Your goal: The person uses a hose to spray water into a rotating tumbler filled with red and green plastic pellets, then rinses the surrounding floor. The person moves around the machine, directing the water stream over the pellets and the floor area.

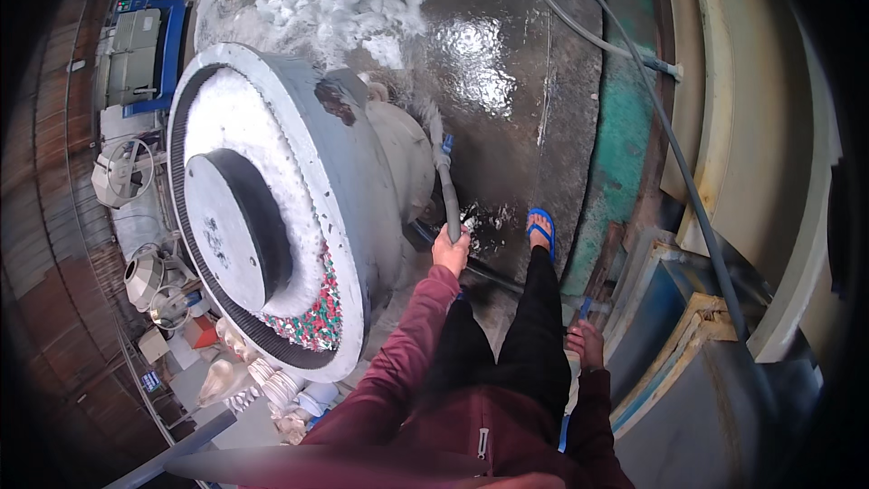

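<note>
My left hand (451, 250) is wrapped round a grey hose (447, 195) with a blue valve (447, 143) near its far end. From that end a pale water spray (434, 118) comes out beside the base of a large round grey tub machine (339, 140). White foam (226, 118) and small red and green pieces (317, 317) lie in the tub's ring, around a dark-sided hub (222, 226). At my right side, my right hand (587, 344) is closed, and a short blue piece (585, 308) shows just above it. What exactly it holds is hard to make out.
The wet floor (507, 63) is dark, with white foam (330, 9) spread at the far left. A long hose (670, 127) hangs along the right. Large curved panels (697, 344) stand at the right; several stacked white containers (272, 385) are at the lower left.
</note>
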`<control>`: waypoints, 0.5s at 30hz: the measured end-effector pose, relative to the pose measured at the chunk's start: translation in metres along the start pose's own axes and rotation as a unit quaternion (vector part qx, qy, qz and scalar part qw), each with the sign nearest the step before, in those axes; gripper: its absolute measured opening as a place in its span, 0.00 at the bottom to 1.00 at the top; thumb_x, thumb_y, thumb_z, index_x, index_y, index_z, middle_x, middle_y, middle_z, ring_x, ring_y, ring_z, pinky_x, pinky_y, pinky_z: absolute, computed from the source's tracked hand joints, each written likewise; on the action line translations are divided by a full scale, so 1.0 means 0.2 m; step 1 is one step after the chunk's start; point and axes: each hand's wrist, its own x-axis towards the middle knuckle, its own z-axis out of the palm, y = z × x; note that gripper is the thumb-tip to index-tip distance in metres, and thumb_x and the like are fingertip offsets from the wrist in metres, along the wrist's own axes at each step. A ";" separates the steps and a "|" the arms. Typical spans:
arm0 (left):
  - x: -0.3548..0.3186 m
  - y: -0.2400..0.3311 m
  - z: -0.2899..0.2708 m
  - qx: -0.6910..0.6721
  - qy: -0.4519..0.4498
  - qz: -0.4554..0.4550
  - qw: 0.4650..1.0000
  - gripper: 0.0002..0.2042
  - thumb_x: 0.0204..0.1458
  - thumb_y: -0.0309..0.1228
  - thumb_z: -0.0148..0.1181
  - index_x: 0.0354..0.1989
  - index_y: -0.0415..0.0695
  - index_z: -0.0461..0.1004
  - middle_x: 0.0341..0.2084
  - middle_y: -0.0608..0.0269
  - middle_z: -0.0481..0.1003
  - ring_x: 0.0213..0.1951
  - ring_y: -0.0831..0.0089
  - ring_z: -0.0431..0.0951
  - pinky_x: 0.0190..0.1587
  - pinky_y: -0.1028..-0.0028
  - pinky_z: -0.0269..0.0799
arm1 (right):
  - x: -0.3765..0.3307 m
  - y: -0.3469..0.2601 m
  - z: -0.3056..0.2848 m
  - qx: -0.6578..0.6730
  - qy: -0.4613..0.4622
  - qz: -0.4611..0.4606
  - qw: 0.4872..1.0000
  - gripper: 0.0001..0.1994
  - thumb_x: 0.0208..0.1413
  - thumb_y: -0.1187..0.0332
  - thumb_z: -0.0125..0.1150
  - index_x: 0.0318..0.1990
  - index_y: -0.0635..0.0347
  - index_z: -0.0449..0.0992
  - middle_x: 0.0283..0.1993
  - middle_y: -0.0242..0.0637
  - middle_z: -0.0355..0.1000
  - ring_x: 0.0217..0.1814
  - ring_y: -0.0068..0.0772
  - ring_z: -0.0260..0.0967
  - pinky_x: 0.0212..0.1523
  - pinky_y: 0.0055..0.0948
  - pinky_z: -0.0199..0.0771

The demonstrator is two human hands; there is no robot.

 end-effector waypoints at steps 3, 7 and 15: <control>0.04 -0.04 0.03 0.031 0.109 0.051 0.992 0.08 0.44 0.26 0.53 0.35 0.44 0.72 0.16 0.64 0.70 0.18 0.77 0.70 0.25 0.75 0.67 | -0.02 -0.13 0.10 0.016 -0.009 -0.030 0.999 0.18 0.58 0.61 0.49 0.52 0.59 0.66 0.38 0.39 0.70 0.34 0.27 0.69 0.34 0.26 0.73; 0.18 -0.04 0.08 0.040 0.148 0.047 0.987 0.08 0.44 0.27 0.54 0.34 0.44 0.71 0.17 0.61 0.71 0.21 0.72 0.73 0.29 0.72 0.69 | -0.02 -0.21 0.14 0.029 -0.040 -0.050 0.998 0.19 0.59 0.61 0.47 0.54 0.61 0.63 0.41 0.40 0.69 0.37 0.28 0.69 0.37 0.26 0.72; 0.26 0.14 0.10 -0.052 0.143 0.058 0.987 0.07 0.49 0.22 0.49 0.37 0.43 0.65 0.11 0.70 0.62 0.09 0.81 0.59 0.09 0.77 0.54 | 0.01 -0.06 0.07 0.039 -0.005 -0.024 0.999 0.18 0.58 0.63 0.45 0.53 0.60 0.64 0.41 0.41 0.70 0.36 0.29 0.69 0.37 0.28 0.73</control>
